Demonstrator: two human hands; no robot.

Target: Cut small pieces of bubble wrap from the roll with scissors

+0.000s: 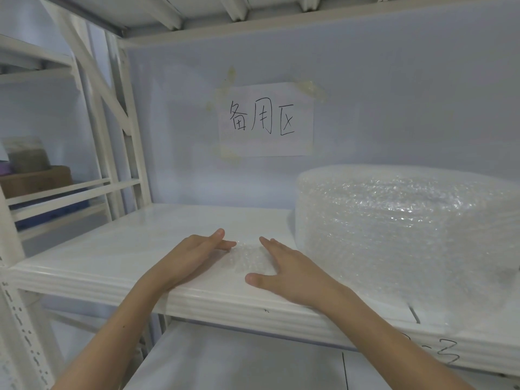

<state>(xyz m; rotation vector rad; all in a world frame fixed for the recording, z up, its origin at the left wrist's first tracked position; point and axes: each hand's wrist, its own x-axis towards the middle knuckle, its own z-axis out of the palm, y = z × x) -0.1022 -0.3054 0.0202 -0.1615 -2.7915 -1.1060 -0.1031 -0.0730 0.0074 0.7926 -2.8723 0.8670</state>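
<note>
A small clear piece of bubble wrap (pixel 247 258) lies flat on the white shelf (pixel 112 249). My left hand (pixel 194 254) rests at its left edge with straight fingers touching it. My right hand (pixel 284 270) lies flat on its right side, fingers straight and thumb spread toward the shelf's front. The big roll of bubble wrap (pixel 399 232) stands on the shelf to the right, close beside my right hand. No scissors are in view.
A paper sign (pixel 266 119) with handwritten characters is taped to the back wall. White rack posts (pixel 126 130) rise on the left; a neighbouring shelf holds a cardboard box (pixel 36 180). Another shelf lies below.
</note>
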